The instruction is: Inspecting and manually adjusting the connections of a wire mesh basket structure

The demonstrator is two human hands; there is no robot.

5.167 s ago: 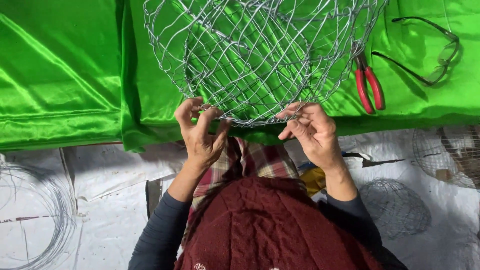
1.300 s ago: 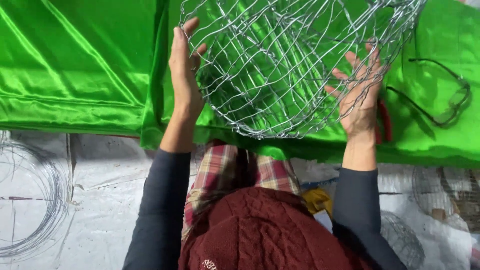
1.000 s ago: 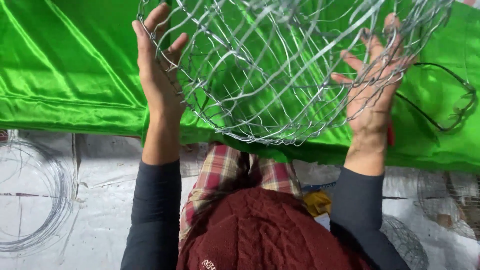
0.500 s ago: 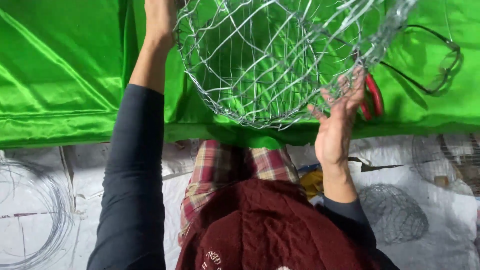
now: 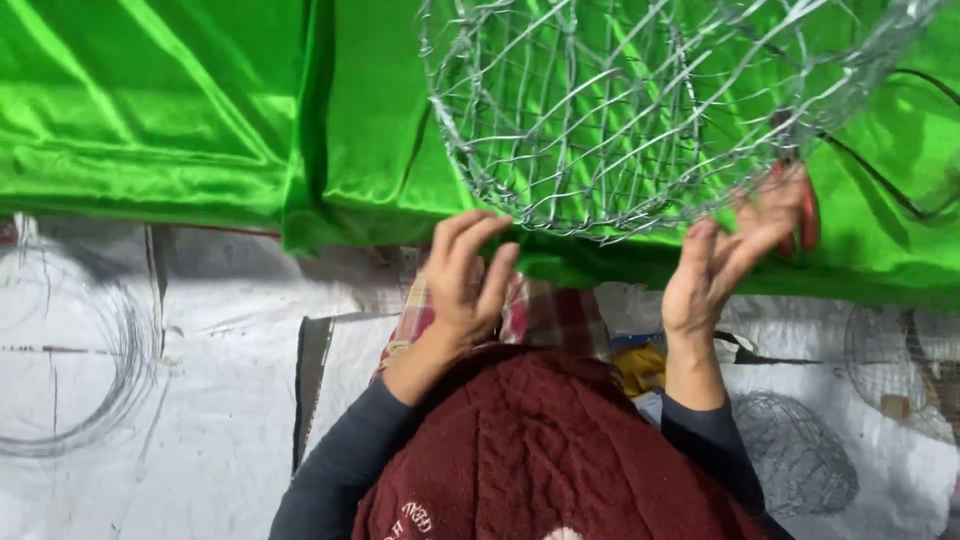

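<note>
A round wire mesh basket (image 5: 640,110) rests on bright green satin cloth (image 5: 200,110). My left hand (image 5: 465,275) sits at the basket's near rim. Its fingers are loosely curved, the tips just meeting the lowest wires, and they grip nothing. My right hand (image 5: 725,255) is pressed against the basket's lower right side with its fingers spread into the mesh. Red-handled pliers (image 5: 806,218) lie on the cloth just behind the right fingers, partly hidden. Dark sleeves and a maroon knitted cap (image 5: 560,460) fill the bottom of the view.
A dark pair of glasses (image 5: 905,195) lies on the cloth at the far right. Below the cloth's edge is white sheeting (image 5: 230,400) with a coil of thin wire (image 5: 60,370) at the left. Smaller wire mesh forms (image 5: 795,450) lie at the right.
My left hand has dropped from the basket's far upper left to its near rim. The right hand stayed on the right side, and the basket has turned and shifted slightly.
</note>
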